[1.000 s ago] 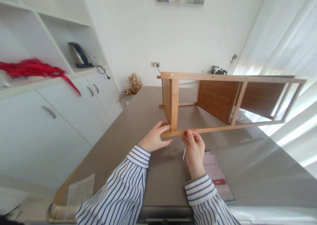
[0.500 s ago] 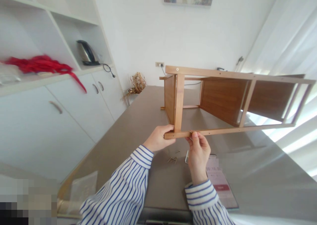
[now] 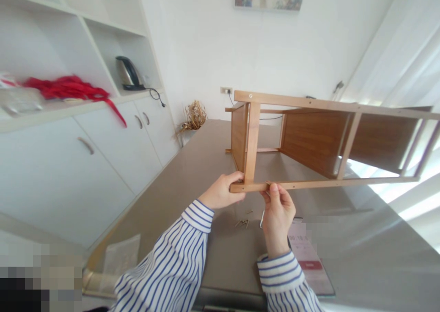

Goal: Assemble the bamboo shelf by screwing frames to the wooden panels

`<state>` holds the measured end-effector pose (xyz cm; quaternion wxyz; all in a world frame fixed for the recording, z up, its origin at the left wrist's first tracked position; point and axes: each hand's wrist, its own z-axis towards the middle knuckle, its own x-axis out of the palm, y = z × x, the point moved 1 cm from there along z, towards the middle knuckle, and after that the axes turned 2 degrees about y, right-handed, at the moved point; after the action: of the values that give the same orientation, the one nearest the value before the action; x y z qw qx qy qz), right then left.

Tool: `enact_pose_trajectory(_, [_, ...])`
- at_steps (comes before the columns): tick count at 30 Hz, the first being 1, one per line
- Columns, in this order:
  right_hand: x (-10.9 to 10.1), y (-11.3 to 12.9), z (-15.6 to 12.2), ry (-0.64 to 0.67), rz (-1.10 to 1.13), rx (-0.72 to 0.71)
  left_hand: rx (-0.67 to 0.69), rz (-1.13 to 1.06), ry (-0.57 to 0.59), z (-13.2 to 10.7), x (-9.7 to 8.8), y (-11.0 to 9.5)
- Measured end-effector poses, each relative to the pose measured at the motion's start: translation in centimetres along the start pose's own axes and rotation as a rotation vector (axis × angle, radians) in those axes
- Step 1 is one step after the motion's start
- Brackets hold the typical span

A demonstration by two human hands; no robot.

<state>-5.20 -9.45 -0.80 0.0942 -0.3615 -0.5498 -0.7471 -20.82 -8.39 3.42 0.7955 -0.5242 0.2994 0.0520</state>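
Observation:
A wooden shelf unit (image 3: 253,142) lies on its side on the grey table. My left hand (image 3: 222,192) is closed round the near left corner of its frame, with the thumb over the top of the lower rail. My right hand (image 3: 279,206) pinches at that same rail, a little right of the corner post. A small brownish tip shows at its fingertips, too small and covered to name. Several small screws (image 3: 243,223) lie on the table below the rail. Beside my right wrist is a thin, pale bent piece (image 3: 262,219), partly hidden.
A phone (image 3: 311,261) lies on the table (image 3: 178,202) right of my right forearm. A clear plastic bag (image 3: 120,261) rests near the left front edge. White cabinets (image 3: 113,151) stand at left, holding a kettle (image 3: 129,73) and red cloth (image 3: 68,88). Curtains hang at right.
The whole view has shifted slightly, so most things appear a little further right. Both hands keep their places on the wooden frame.

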Motion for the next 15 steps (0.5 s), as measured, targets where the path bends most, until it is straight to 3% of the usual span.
enact_pose_trajectory(7, [-0.16, -0.16, 0.04, -0.022, -0.041, -0.03, 0.042, 0.231, -0.078, 0.05, -0.58, -0.01])
enact_pose_trajectory(15, [-0.26, -0.36, 0.05, -0.009, -0.017, -0.018, 0.062, 0.208, -0.082, -0.07, -0.65, 0.03])
